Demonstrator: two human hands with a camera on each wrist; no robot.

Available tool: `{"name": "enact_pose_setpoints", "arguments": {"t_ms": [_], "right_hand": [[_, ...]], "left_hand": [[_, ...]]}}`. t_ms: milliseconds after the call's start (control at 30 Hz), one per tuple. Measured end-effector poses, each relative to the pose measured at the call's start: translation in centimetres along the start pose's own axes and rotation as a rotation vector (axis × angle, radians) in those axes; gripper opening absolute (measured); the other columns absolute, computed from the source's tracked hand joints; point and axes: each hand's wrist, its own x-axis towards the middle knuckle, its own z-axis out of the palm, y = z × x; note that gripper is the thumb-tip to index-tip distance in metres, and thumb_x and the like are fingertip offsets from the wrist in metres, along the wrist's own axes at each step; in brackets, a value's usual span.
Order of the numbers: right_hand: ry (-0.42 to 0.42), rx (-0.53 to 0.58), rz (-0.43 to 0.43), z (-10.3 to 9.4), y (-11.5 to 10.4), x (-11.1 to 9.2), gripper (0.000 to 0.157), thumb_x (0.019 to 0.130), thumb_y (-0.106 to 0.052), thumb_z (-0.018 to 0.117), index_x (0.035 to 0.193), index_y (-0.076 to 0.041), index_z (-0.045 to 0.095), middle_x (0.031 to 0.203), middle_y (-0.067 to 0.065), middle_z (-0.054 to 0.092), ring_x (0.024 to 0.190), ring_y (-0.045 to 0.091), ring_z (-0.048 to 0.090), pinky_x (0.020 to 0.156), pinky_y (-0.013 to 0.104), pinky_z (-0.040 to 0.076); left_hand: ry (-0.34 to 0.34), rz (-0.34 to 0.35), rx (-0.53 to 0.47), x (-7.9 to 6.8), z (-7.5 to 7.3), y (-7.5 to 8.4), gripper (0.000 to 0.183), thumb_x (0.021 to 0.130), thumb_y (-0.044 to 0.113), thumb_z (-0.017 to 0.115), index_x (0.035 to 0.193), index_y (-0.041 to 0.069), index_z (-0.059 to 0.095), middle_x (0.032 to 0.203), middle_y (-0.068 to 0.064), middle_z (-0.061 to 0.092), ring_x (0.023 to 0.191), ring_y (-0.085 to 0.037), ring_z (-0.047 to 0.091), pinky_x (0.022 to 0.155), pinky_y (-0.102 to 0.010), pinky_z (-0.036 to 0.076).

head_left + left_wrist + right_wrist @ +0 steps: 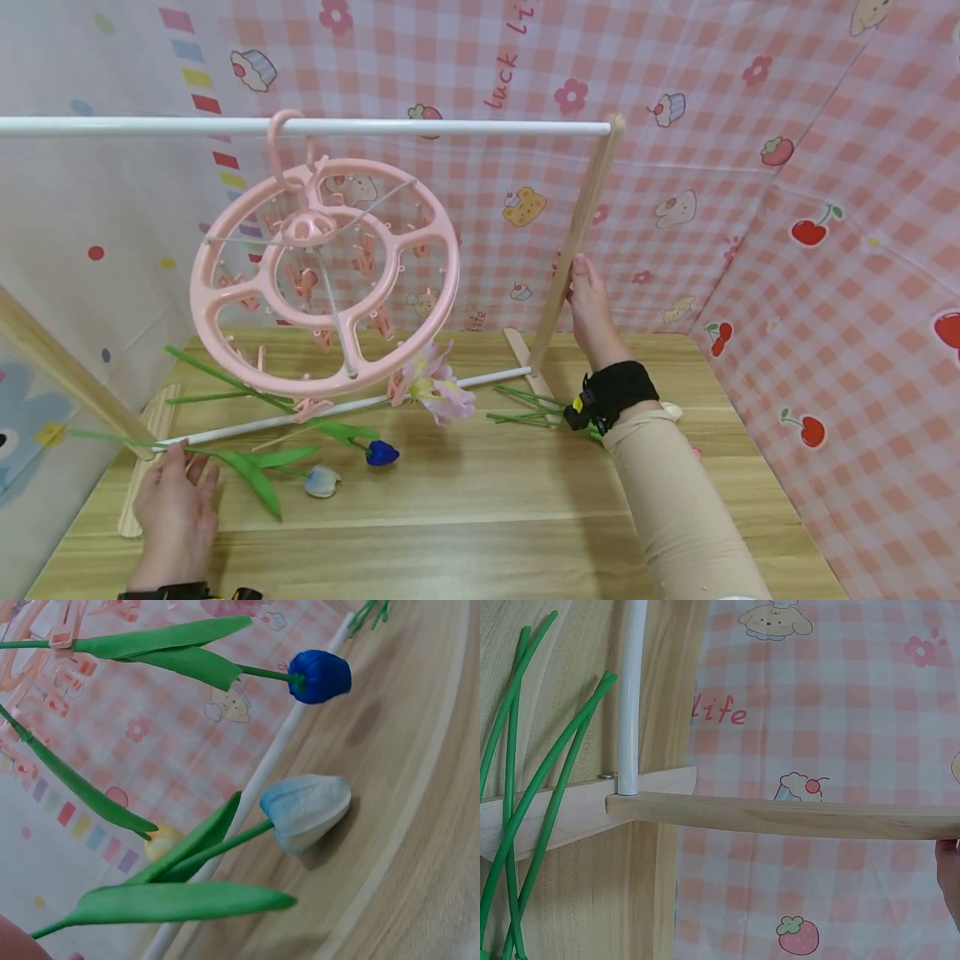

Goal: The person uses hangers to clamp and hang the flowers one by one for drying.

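Note:
My left hand is low at the left end of a wooden rack and pinches the green stem of a white-and-blue tulip. That flower's head points right, just above the table. My right hand grips the right wooden post of the rack; only a bit of the hand shows at the edge of the right wrist view. From the white top rod hangs a round pink clip hanger. A blue tulip, a pale pink flower and a yellow bloom hang at its clips.
Several green stems lie by the rack's right foot, partly under my right forearm. A white lower rod joins the two sides of the rack. Patterned cloth walls enclose the wooden table behind and at both sides.

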Motion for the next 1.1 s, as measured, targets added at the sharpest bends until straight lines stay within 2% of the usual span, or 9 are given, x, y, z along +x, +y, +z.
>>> {"name": "enact_pose_setpoints", "arguments": {"t_ms": [100,233,367,567,733,867,1000,1100], "right_hand": [[-0.002,0.001,0.000,0.0,-0.1,0.0,0.053,0.089,-0.043,0.034,0.124,-0.005,0.045,0.120,0.018,0.044,0.110,0.023,0.043,0.101,0.040,0.030],[-0.003,-0.001,-0.003,0.1,-0.3,-0.1,0.054,0.090,-0.043,0.033,0.125,-0.004,0.043,0.119,0.014,0.046,0.111,0.022,0.043,0.100,0.040,0.031],[-0.002,0.002,0.004,0.2,-0.4,-0.1,0.054,0.089,-0.043,0.034,0.125,-0.003,0.043,0.119,0.014,0.046,0.111,0.022,0.043,0.101,0.040,0.030],[0.005,0.006,0.010,0.2,-0.3,-0.1,0.054,0.089,-0.043,0.034,0.125,-0.003,0.044,0.117,0.013,0.047,0.111,0.022,0.042,0.100,0.041,0.030],[0.007,0.005,0.003,0.0,-0.1,0.0,0.056,0.089,-0.044,0.035,0.124,-0.002,0.045,0.117,0.014,0.047,0.110,0.022,0.043,0.100,0.041,0.030],[0.002,0.005,0.002,0.1,-0.2,-0.1,0.057,0.089,-0.044,0.035,0.125,0.000,0.043,0.118,0.014,0.046,0.110,0.022,0.043,0.100,0.041,0.030],[-0.004,-0.009,0.010,0.2,-0.3,-0.1,0.057,0.089,-0.044,0.034,0.126,-0.001,0.042,0.121,0.015,0.045,0.109,0.022,0.042,0.101,0.041,0.029],[0.001,-0.017,0.020,0.2,-0.4,-0.2,0.058,0.089,-0.045,0.034,0.127,-0.002,0.042,0.122,0.017,0.044,0.109,0.023,0.042,0.101,0.041,0.029]], "left_hand": [[0.040,0.096,0.073,0.0,-0.1,-0.3,0.034,0.080,0.034,0.059,0.106,0.013,0.055,0.097,0.003,0.044,0.087,-0.008,0.046,0.068,-0.020,0.044],[0.049,0.195,0.046,-1.4,1.0,-0.1,0.025,0.081,0.026,0.061,0.098,0.009,0.055,0.100,0.000,0.048,0.076,-0.007,0.048,0.053,-0.016,0.042],[0.020,0.288,-0.031,-3.0,2.3,0.3,0.019,0.080,0.017,0.063,0.087,0.005,0.050,0.097,-0.005,0.049,0.071,-0.010,0.051,0.050,-0.016,0.044],[-0.063,0.484,-0.086,-4.2,3.1,0.2,0.019,0.078,0.008,0.064,0.086,-0.001,0.050,0.085,-0.011,0.053,0.067,-0.014,0.055,0.052,-0.018,0.048],[-0.137,0.619,-0.119,-4.9,3.5,0.3,0.013,0.079,-0.003,0.059,0.090,-0.006,0.051,0.085,-0.015,0.052,0.070,-0.017,0.055,0.050,-0.019,0.050],[-0.134,0.714,-0.017,-5.4,3.5,0.7,0.013,0.079,-0.006,0.057,0.091,-0.008,0.054,0.086,-0.014,0.055,0.068,-0.016,0.057,0.053,-0.017,0.051],[-0.068,0.809,0.157,-5.8,3.5,1.5,0.008,0.079,-0.003,0.059,0.085,-0.007,0.057,0.080,-0.010,0.062,0.060,-0.012,0.058,0.054,-0.014,0.049],[-0.013,0.848,0.267,-6.3,3.7,2.1,0.009,0.079,0.003,0.061,0.082,-0.005,0.059,0.074,-0.006,0.065,0.057,-0.010,0.059,0.053,-0.013,0.048]]}}
